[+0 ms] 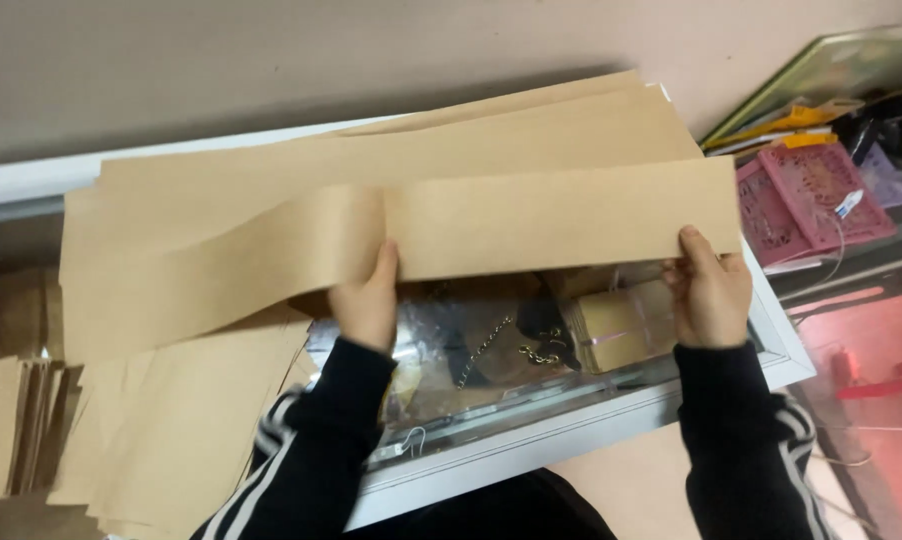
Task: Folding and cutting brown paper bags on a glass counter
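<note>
Left hand (368, 300) and right hand (709, 290) each pinch the lower edge of a long brown paper strip (531, 225).
Strip is matte kraft, creased mid-length, held over a glass-topped white case (786, 345); pink plastic crate (811, 195) sits right.

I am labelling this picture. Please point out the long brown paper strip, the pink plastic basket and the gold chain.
long brown paper strip (561, 215), head view, flat middle of its right half
pink plastic basket (816, 190), head view, lattice wall
gold chain (483, 348), head view, mid links
</note>
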